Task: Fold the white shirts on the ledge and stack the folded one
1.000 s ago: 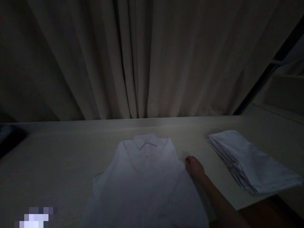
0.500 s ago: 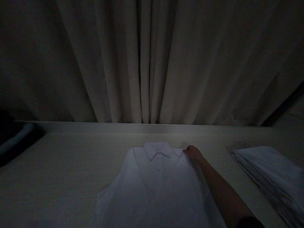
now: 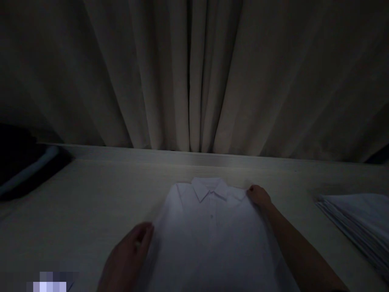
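We have the white shirt lying face up on the pale tabletop, its collar toward the curtain. Our right hand pinches the shirt's shoulder at the right. Our left hand is curled by the opposite side; we cannot tell whether its fingers grip fabric. Folded white cloth lies in layers, well apart, at the right.

The place appears to be a dim room in a home, suggested by heavy pleated curtains across the upper frame and a pale table below with a collared shirt and, at lower right, folded cloth.
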